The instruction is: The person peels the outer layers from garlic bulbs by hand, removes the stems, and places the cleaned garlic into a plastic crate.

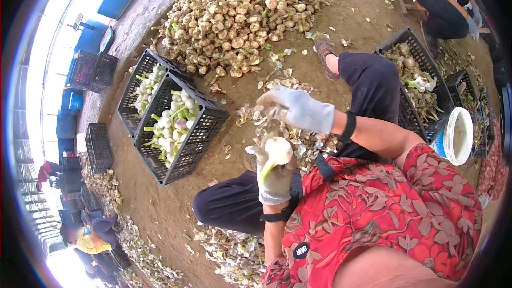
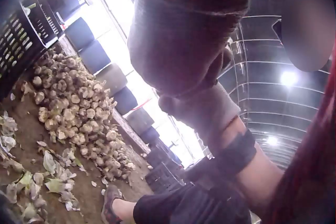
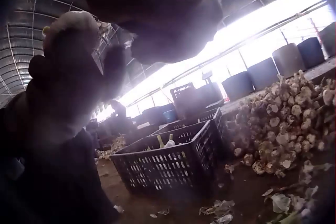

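My left hand, in a soiled white glove, grips a peeled white garlic bulb with its green stem pointing down toward the wrist. The right wrist view shows this bulb from the side, raised in the left hand. Above and beyond it, my gloved right hand hovers apart from the bulb, over the scattered skins. Its fingers bend loosely, and no held thing shows in them. Both hands look dark and blurred in the wrist views.
Black crates of cleaned garlic stand ahead on the left. Beyond them lies a big heap of unpeeled garlic. Dry skins litter the dirt floor. On the right are a crate of waste, a white bucket and another person.
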A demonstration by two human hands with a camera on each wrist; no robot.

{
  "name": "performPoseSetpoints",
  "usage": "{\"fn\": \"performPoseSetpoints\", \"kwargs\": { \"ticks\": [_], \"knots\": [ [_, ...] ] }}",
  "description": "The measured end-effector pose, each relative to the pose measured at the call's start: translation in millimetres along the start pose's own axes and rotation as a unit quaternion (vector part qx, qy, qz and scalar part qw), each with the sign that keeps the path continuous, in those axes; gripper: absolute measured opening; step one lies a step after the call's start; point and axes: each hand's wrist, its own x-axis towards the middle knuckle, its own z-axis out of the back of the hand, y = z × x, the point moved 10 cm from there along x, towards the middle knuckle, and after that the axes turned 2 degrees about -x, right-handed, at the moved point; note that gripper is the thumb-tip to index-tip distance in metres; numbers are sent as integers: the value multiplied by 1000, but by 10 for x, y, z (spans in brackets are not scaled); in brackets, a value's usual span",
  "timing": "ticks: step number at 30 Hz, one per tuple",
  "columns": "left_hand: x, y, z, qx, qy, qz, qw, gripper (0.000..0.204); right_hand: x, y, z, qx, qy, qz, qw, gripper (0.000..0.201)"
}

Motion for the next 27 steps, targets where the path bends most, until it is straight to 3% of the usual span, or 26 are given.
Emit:
{"fn": "performPoseSetpoints", "kwargs": {
  "ticks": [1,3,6,7,10,11,14,16,18,19,20,21,22,24,26,27],
  "knots": [
    [27,-69,22,58,-19,-33,998,58,-25,-108,-39,111,22,-64,991,22],
    [74,16,-47,-85,108,40,990,59,-167,-177,-141,294,68,-143,943,35],
    [115,6,69,-40,91,14,995,59,-283,72,-79,84,70,-54,993,45],
    [46,-64,36,-2,-61,-9,998,56,-315,81,-142,112,82,-81,987,51],
    [80,-7,-15,-25,-27,27,999,54,-354,-24,-240,141,81,-116,980,51],
    [75,-19,-54,-21,-27,26,999,54,-334,9,-230,140,64,-85,984,42],
    [49,-36,-164,-24,-13,33,999,55,-434,-197,-451,385,139,-242,880,30],
    [42,-13,-165,-46,21,49,998,56,-436,-193,-405,395,118,-226,883,27],
    [35,-12,-114,-31,-11,49,998,57,-424,-173,-383,405,100,-209,885,25],
    [38,-25,-80,-42,-27,36,998,58,-419,-81,-320,316,95,-178,927,24],
    [42,-40,-50,-52,-43,24,997,59,-374,87,-192,184,62,-84,977,23],
    [61,-31,-73,-60,-37,29,997,58,-366,285,-100,47,27,14,998,23],
    [62,-31,-28,-50,-60,17,997,58,-404,504,-56,-92,-10,110,990,24],
    [63,-11,53,-29,-103,-5,994,57,-423,491,-101,-133,-1,86,987,27],
    [69,-7,51,-22,-97,-5,995,54,-433,439,-162,-172,9,89,981,26],
    [65,-14,59,-19,-95,-5,995,53,-455,468,-166,-187,-15,141,972,21]
  ]
}}
